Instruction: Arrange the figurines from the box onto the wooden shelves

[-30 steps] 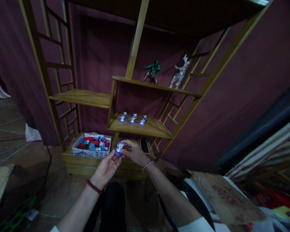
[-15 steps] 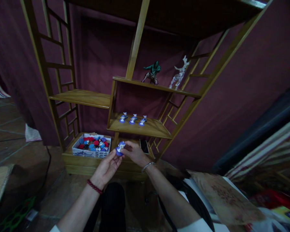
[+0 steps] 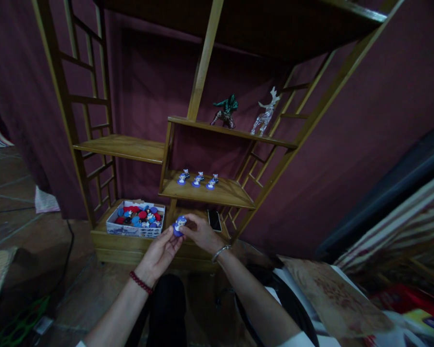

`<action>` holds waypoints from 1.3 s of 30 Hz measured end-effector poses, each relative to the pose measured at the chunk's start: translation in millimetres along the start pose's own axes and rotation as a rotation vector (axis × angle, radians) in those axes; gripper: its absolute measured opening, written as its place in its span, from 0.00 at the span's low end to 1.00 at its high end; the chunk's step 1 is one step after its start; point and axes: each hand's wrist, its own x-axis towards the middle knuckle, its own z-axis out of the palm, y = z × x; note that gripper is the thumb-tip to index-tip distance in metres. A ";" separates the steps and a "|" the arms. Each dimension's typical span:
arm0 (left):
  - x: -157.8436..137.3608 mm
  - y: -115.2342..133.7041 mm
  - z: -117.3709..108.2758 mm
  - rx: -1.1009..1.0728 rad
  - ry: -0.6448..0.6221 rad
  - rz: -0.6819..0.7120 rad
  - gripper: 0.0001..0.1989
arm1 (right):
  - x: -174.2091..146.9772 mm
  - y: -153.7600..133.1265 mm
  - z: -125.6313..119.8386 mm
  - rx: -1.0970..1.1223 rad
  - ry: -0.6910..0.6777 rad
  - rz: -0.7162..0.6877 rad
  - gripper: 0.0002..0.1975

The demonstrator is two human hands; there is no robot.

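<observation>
Between my two hands is a small purple and white figurine (image 3: 180,224) on a round purple base. My left hand (image 3: 163,250) grips its base from below and the left, while my right hand (image 3: 201,233) pinches it from the right with thumb and fingers. Beyond them, several similar figurines (image 3: 196,181) stand in two rows on the small middle shelf (image 3: 224,193); the front row has purple bases, the back row looks darker. To the left, a white patterned box (image 3: 135,230) holds a jumble of red, blue and purple pieces.
A phone (image 3: 214,220) lies on the lowest shelf, right of my hands. Higher up stand a green and brown crouching figure (image 3: 224,112) and a clear deer figure (image 3: 266,113). The wooden shelf unit's upright (image 3: 205,62) divides the upper part. Papers (image 3: 332,294) lie at lower right.
The view has shifted very slightly. Both hands still hold the figurine in nearly the same place, and it appears tilted a little more.
</observation>
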 end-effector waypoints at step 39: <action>17.6 -7.6 29.8 0.174 0.019 -0.078 0.02 | -8.5 25.8 -16.0 0.313 0.031 0.121 0.19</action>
